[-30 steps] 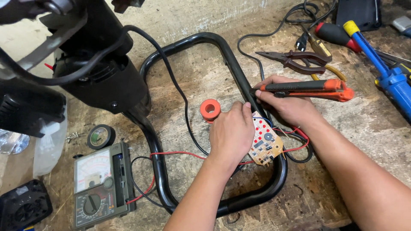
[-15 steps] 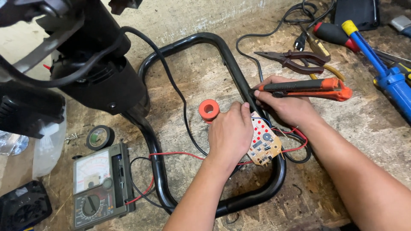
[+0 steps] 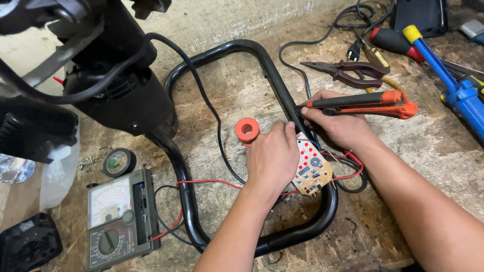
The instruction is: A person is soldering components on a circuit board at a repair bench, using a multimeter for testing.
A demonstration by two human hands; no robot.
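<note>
Working close over a small tan circuit board with red dots and dark components, both hands are crowded into one tight spot inside the bent black tubular metal frame. A risk is judged here: the orange and black soldering iron is held with its tip hidden between the two hands, just beside the left fingers, so a slip could burn skin. The thin red wires running from the board toward the grey analogue multimeter lie near the same point and could be scorched or tugged loose if the board shifts. The board is not clamped; it rests on the rough wooden bench, partly over the frame, steadied only by hand.

The left hand is laid palm down, fingers curled and closed over the board's upper left edge; whether something is pinched between the fingertips cannot be told. The right hand is closed firmly around the iron's handle, thumb on top. An orange spool sits just beside the left hand. Dark red-handled pliers and a roll of black tape lie well apart.
</note>
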